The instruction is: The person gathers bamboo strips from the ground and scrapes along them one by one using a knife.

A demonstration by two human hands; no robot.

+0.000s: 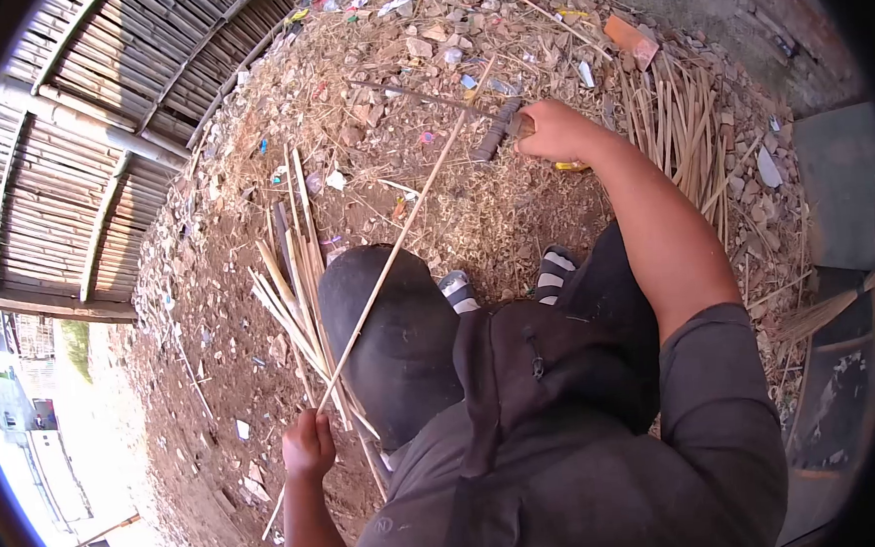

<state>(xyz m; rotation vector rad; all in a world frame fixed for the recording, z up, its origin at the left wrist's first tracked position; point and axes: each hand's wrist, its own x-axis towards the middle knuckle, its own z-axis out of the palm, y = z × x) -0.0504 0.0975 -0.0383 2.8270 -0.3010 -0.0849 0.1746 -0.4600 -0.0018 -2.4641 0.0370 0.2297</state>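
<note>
My left hand (309,444) is closed around the lower end of a long, thin bamboo strip (402,238), which slants up and away past my knee. My right hand (554,131) grips the handle of a knife (412,95) with a long, narrow, dark blade. Near its far end the strip crosses the blade; whether the two touch I cannot tell. Just left of my right hand, a dark ribbed cylinder (498,129) lies on the ground. Split bamboo pieces (289,308) are bunched beside my left knee.
More bamboo strips (677,123) are piled at the right, below an orange brick (632,41). Stones, shavings and litter cover the dirt ground (209,388). A bamboo fence (98,124) stands at upper left, a wall (742,14) at upper right, and a broom (823,316) at far right.
</note>
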